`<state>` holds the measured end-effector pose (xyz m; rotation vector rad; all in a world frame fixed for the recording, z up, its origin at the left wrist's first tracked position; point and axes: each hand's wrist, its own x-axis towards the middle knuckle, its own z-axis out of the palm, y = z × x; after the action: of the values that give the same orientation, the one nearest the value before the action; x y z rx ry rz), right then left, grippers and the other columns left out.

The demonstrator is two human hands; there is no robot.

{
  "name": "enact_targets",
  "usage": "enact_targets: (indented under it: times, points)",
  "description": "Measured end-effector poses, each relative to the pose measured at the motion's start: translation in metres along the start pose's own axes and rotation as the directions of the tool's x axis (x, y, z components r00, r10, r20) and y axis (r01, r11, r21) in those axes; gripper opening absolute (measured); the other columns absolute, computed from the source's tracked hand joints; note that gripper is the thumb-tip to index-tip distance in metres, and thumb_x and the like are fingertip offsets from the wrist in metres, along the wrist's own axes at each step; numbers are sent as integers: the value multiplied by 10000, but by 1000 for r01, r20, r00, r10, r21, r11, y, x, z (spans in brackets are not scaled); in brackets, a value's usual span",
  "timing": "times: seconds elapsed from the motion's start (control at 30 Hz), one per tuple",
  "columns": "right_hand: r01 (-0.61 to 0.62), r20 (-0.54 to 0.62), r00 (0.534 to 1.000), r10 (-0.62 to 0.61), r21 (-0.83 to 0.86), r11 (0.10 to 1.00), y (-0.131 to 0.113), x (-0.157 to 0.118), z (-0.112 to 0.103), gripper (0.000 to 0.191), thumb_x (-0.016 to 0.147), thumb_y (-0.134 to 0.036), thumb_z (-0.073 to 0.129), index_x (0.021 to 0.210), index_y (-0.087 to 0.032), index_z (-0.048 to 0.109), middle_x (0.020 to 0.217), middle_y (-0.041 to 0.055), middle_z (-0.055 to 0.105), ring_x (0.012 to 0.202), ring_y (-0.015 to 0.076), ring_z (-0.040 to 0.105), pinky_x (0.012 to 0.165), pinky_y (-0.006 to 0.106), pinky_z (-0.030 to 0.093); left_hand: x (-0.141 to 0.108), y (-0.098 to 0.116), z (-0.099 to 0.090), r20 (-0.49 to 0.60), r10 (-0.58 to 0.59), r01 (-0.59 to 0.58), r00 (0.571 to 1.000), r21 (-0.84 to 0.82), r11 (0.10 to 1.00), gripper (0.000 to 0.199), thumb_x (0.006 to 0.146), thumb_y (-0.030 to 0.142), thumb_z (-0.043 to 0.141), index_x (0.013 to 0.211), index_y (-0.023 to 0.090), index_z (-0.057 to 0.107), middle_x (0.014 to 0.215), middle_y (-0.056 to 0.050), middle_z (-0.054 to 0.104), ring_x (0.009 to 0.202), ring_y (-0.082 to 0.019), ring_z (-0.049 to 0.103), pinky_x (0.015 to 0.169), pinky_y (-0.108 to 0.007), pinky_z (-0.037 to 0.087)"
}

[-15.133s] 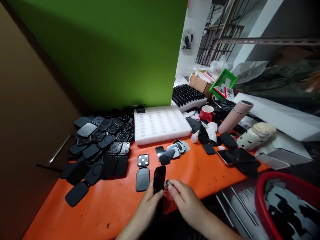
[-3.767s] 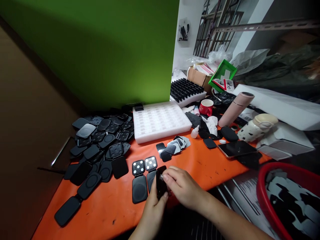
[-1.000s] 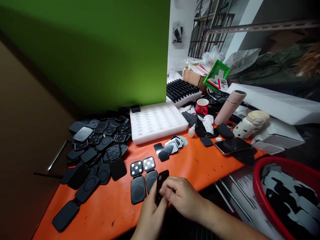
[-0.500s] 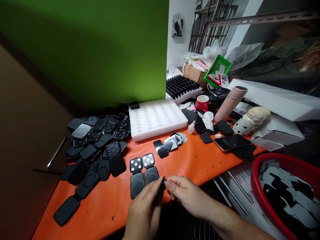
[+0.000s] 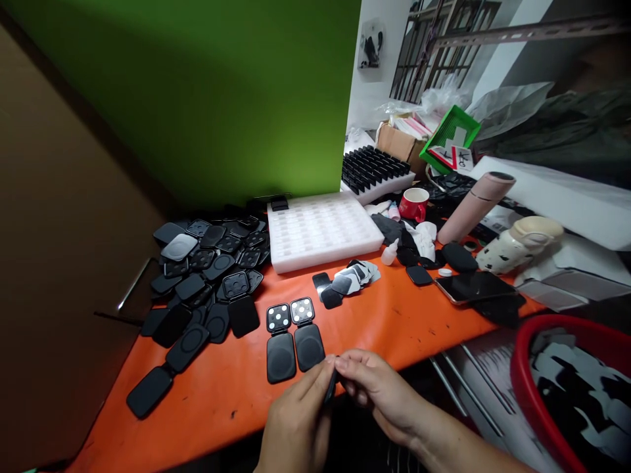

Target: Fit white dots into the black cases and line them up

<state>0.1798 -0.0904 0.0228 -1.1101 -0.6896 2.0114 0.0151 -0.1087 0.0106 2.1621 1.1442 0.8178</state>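
Left hand (image 5: 298,410) curled around a dark flat piece (image 5: 330,388), right hand (image 5: 377,386) pinching its top edge

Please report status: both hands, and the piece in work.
Left hand: holding black piece, edge-on. Right hand: at its upper end, exact grip unclear. Two unfolded units lie just beyond.

No text can be read with certainty. The nearest to lettering is on a white card (image 5: 463,159) at the lower edge of the green basket (image 5: 449,129): bold dark strokes, tilted, one part round like an O. The red-and-white card (image 5: 443,156) beside it carries dark strokes too, also unreadable. The mug (image 5: 408,209) shows pale marks, too small to make out.
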Motion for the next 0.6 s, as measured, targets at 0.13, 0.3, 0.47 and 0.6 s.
enact_targets:
  times: [0.13,0.3,0.47,0.6]
  points:
    - [-78,121,991,62,136,988,-5,0,4,316,828,-451,494,808,-144,566,551,-57,391,417,26,228,405,171,130,12,0,0,-75,-470,384,880,-472,794,247,861,255,483,1060,166,601,1004,-85,673,929,-209,629,789,-289,514]
    - [-177,152,974,167,58,982,-10,-3,9,278,811,-401,539,839,-126,566,635,-31,431,443,21,276,373,144,159,15,-2,1,-114,-610,427,784,-614,664,262,793,313,595,992,149,635,811,-58,701,767,-209,660,687,-290,540]
    - [-287,184,950,253,196,938,-13,-5,4,238,806,-369,561,802,-134,522,663,-25,439,428,1,277,352,110,126,5,-3,-1,-206,-198,100,958,-407,908,308,826,138,537,1105,254,602,1066,-45,654,942,-188,625,808,-273,507]
    - [-456,285,882,375,315,832,-23,-6,-3,198,814,-320,552,864,-128,540,650,-20,456,428,6,323,354,95,169,7,-2,-4,-190,19,-82,982,-329,941,438,825,63,499,1208,275,520,1121,-48,632,991,-184,608,829,-269,505]
